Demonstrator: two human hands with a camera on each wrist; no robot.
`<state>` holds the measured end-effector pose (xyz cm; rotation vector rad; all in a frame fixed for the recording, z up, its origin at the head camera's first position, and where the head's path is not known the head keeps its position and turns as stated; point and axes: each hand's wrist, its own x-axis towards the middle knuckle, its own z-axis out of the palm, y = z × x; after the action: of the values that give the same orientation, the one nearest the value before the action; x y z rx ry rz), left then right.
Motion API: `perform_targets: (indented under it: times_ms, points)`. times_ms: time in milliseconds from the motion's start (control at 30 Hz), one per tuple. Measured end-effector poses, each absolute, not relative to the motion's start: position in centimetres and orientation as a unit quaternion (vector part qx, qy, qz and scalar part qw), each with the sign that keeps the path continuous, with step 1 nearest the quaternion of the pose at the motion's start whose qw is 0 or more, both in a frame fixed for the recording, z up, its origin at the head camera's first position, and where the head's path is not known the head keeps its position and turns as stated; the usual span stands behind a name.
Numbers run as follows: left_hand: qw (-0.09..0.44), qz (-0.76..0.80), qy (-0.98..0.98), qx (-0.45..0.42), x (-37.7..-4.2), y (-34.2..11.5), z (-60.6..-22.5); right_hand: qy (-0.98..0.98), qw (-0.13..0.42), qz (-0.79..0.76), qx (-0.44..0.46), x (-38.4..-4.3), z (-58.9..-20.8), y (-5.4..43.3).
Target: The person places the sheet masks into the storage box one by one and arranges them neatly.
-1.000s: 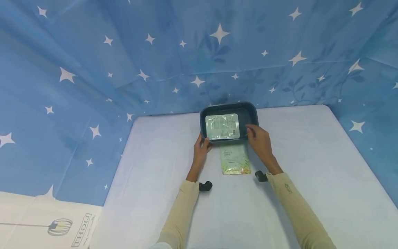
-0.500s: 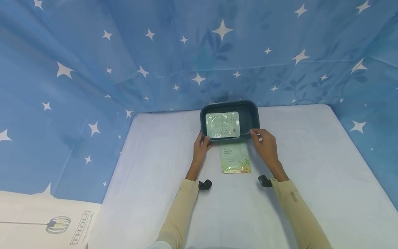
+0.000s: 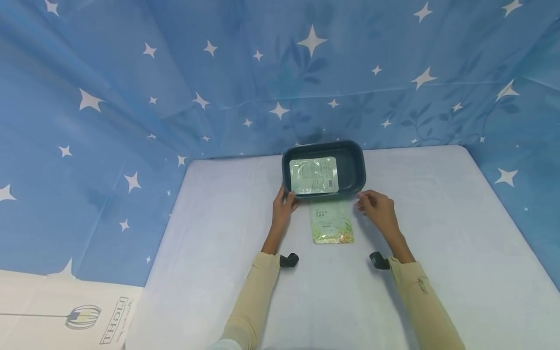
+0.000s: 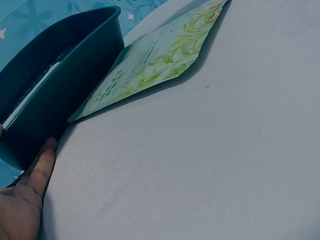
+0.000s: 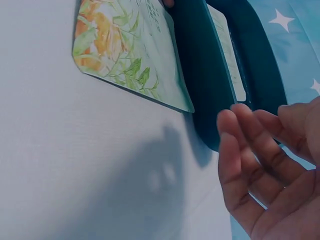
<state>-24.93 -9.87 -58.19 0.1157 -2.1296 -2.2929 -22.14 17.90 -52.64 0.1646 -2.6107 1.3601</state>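
Note:
A dark blue plastic tub (image 3: 351,167) with rounded corners stands at the back of the table, tilted towards me. Inside it, at the left, lies a flat pale-green foil sachet (image 3: 314,176) with small print. A second sachet (image 3: 331,224), printed with leaves and orange flowers, lies on the cloth, its far end against the tub's near wall. My left hand (image 3: 282,211) holds the tub's near left corner, thumb at the rim and fingers low along the wall (image 4: 37,172). Just off the near right corner is my right hand (image 3: 379,211), fingers loosely bent, holding nothing (image 5: 270,170).
A white cloth (image 3: 227,218) covers the table. Behind it and along the sides hangs a blue star-patterned curtain (image 3: 236,78), close to the tub's far edge. Printed cream fabric (image 3: 52,311) shows at the lower left.
My right hand has come out of the tub over its near right corner and moved right and towards me. My left hand keeps its hold; the tub and both sachets stay put.

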Motion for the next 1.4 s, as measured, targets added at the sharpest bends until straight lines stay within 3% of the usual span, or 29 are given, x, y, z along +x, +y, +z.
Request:
perform_targets:
  times_ms: [233, 400, 533, 900, 1400]
  points:
    - [0.007, -0.732, -0.680, 0.036, -24.9, -9.8, -58.2, -0.890, -0.019, 0.455, 0.027, -21.4, -52.9, 18.2]
    - [0.011, -0.740, -0.672, 0.028, -24.9, -9.8, -58.1, -0.913, -0.078, 0.399, -0.024, -21.1, -52.9, 17.8]
    - [0.010, -0.741, -0.671, 0.031, -24.9, -9.7, -58.0, -0.881, -0.116, 0.452, -0.078, -20.9, -52.8, 17.4]
    - [0.009, -0.738, -0.674, 0.032, -24.5, -9.7, -57.8, -0.907, -0.153, 0.381, -0.098, -20.6, -52.9, 16.0]
    - [0.005, -0.743, -0.668, 0.032, -24.4, -9.7, -57.9, -0.936, -0.122, 0.310, -0.115, -20.9, -53.7, 14.8]
